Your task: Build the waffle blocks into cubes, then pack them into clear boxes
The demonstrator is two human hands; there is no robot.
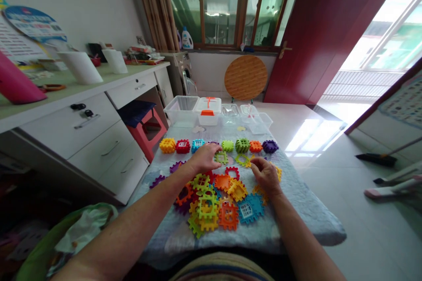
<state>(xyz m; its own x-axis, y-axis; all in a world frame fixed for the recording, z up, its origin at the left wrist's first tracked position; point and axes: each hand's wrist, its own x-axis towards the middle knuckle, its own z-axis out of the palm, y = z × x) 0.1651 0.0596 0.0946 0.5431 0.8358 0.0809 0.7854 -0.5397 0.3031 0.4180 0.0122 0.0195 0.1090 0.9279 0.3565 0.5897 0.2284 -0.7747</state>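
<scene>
My left hand (207,158) is over the middle of the table, thumb and fingers curved around the edge of a light green square building panel (222,157). Across from it, my right hand (266,174) pinches near the edge of a yellow-green open-frame panel (242,160); the exact grip is partly hidden. Closer to me lies a loose pile of notched plastic panels, among them an orange panel (228,216), a blue window panel (251,208) and a yellow panel (237,190). A red frame panel (232,173) rests between my hands.
Beyond my hands runs a row of colour-sorted stacks, from a yellow stack (167,145) to a purple stack (270,146). Clear plastic boxes (181,114) stand at the far end, one with an orange-latched lid (209,105). A red stool (145,129) is left of the table.
</scene>
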